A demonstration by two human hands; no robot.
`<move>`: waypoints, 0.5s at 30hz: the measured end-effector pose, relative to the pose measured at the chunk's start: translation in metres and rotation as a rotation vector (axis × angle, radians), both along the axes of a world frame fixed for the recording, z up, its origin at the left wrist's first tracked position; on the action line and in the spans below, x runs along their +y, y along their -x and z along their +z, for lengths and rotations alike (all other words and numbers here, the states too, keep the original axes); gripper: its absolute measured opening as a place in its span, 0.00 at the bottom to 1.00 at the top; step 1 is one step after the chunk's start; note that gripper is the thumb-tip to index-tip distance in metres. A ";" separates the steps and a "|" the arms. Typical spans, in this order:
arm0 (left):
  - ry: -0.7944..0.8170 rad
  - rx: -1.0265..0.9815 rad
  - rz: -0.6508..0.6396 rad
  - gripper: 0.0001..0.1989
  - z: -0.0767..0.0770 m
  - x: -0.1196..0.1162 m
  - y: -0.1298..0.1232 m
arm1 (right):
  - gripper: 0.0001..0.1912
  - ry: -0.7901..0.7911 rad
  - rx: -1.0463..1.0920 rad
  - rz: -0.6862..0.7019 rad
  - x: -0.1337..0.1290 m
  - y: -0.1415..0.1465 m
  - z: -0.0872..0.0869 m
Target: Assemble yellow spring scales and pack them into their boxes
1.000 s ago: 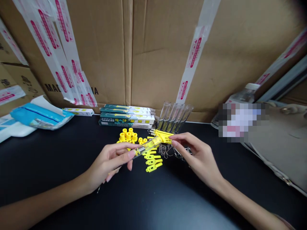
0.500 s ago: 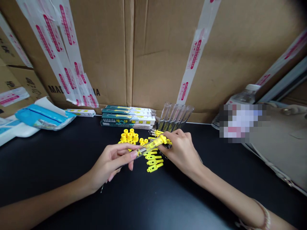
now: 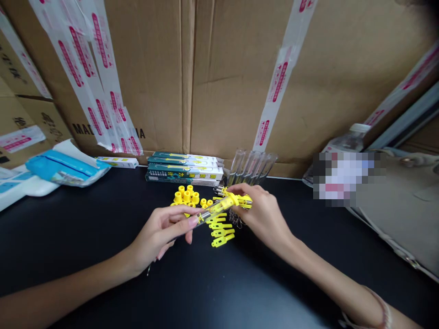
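The clear tube (image 3: 216, 210) slants up rightward across the desk, its clear end clamped in the left grip (image 3: 159, 237), its yellow end in the right grip (image 3: 262, 214).

- tube (image 3: 215, 211): clear, yellow inside
- caps (image 3: 186, 197) and clips (image 3: 219, 232): bright yellow
- bench (image 3: 219, 292): black
- small boxes (image 3: 184, 173): teal and white, yellow-striped
- packet (image 3: 61, 167): bright blue
- cartons (image 3: 147, 77): plain brown
- tape (image 3: 279, 82): white, with pinkish-red print

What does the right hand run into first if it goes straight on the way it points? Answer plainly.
The right hand points up and left, so probably the small yellow plastic pieces just past its fingertips, though depth is unclear and it may already be over them.
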State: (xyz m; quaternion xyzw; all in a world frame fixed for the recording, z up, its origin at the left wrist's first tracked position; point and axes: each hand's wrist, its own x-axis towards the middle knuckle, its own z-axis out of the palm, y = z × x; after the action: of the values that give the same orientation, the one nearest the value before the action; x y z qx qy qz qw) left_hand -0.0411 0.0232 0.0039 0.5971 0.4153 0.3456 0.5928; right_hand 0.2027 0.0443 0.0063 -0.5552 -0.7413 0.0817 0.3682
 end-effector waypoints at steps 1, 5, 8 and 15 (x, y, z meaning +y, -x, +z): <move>-0.001 0.001 0.005 0.24 0.000 0.000 -0.001 | 0.10 0.003 0.064 0.023 -0.001 -0.003 0.003; -0.022 0.016 0.032 0.23 0.002 -0.002 -0.004 | 0.15 0.047 0.275 0.112 -0.012 -0.018 0.010; -0.101 0.033 0.052 0.18 0.001 -0.004 -0.006 | 0.12 0.174 0.549 0.207 -0.027 -0.027 0.007; -0.134 0.088 0.040 0.15 -0.003 -0.006 -0.004 | 0.06 0.229 0.664 0.239 -0.045 -0.026 0.003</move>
State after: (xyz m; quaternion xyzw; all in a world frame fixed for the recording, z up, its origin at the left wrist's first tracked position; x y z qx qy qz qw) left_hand -0.0370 0.0172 0.0012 0.6419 0.4286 0.3578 0.5256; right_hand 0.2285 -0.0007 0.0097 -0.4457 -0.6270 0.3822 0.5120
